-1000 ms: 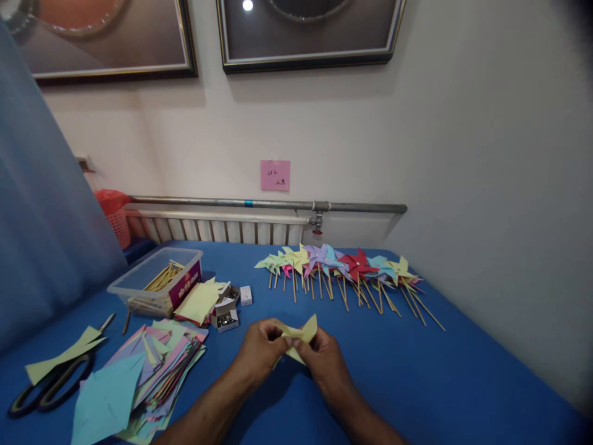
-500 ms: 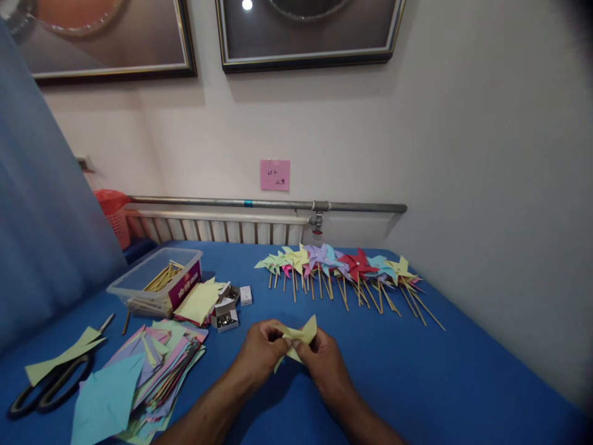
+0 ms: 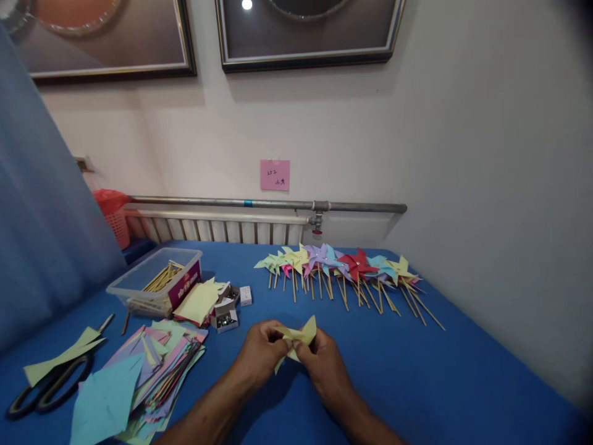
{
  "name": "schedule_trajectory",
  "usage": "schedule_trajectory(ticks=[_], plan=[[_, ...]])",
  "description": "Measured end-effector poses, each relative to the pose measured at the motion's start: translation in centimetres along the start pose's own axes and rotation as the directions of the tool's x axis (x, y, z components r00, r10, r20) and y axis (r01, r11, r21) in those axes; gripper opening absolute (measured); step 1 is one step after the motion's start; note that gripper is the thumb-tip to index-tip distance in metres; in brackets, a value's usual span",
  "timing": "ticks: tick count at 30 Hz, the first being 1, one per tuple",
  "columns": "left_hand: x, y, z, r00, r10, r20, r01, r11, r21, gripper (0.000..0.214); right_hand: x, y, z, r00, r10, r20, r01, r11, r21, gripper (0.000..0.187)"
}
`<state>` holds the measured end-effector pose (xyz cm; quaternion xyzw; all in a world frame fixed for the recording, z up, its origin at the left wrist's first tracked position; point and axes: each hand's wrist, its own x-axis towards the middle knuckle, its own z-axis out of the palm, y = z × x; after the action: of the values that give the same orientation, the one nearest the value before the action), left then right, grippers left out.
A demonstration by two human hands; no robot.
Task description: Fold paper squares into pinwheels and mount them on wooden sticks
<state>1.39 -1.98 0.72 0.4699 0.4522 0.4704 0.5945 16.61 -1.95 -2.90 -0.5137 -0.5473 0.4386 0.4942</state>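
Observation:
Between my two hands is a pale yellow paper pinwheel (image 3: pixel 306 334), its blades folded in toward the middle. My left hand (image 3: pixel 264 347) pinches it from the left, and my right hand (image 3: pixel 323 357) grips it from the right. Both thumbs press near its centre, which they cover, so I cannot tell whether a pin is there. One blade points up and another hangs down below the left fingers. To the left of my hands, small open boxes of metal pins (image 3: pixel 226 320) lie beside a stack of yellow paper squares (image 3: pixel 197 303).
Finished pinwheels on sticks (image 3: pixel 356 264) lie in a row along the back. At the left are a clear plastic box (image 3: pixel 125 285) of wooden sticks, a pile of coloured paper (image 3: pixel 109 395) and black-handled scissors (image 3: pixel 65 386) under yellow paper strips. Pipes (image 3: pixel 213 202) run along the wall.
Almost nothing differs. My hands hold the yellow paper in the same place, with only a very slight shift of the thumbs and blades.

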Motion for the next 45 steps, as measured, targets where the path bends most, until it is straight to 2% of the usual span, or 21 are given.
schedule_trajectory(ticks=[8,15,19,27,32,40,45], plan=[[0.1,-0.2,0.0,1.000,-0.015,-0.015,0.015,1.000,0.013,0.032,0.1,0.2,0.0,1.000,0.012,-0.003,-0.012,0.999,0.041,0.023],[0.5,0.0,-0.4,0.999,-0.024,-0.043,0.022,0.999,-0.036,0.032,0.9,1.4,-0.1,0.997,0.044,0.057,-0.056,0.975,0.216,0.039],[0.7,0.0,-0.7,0.998,-0.046,-0.046,0.044,0.998,-0.054,0.032,1.2,2.5,0.0,0.995,0.079,0.068,-0.094,0.960,0.263,0.045],[0.6,-0.3,-0.6,0.999,-0.044,-0.031,0.041,0.994,-0.097,0.036,1.0,2.0,0.1,0.994,0.081,0.079,-0.104,0.931,0.349,0.040],[0.6,-0.3,-0.6,0.999,-0.041,-0.019,0.039,0.996,-0.082,0.039,1.0,2.2,-0.1,0.992,0.120,0.040,-0.126,0.923,0.364,0.044],[0.6,-0.2,-0.9,0.999,-0.027,-0.025,0.025,0.996,-0.084,0.046,2.1,4.9,0.1,0.990,0.138,0.024,-0.138,0.934,0.328,0.058],[0.6,-0.3,-1.0,0.999,-0.016,0.027,0.019,0.996,-0.087,0.046,1.9,4.2,0.1,0.993,0.115,0.039,-0.121,0.926,0.357,0.059]])
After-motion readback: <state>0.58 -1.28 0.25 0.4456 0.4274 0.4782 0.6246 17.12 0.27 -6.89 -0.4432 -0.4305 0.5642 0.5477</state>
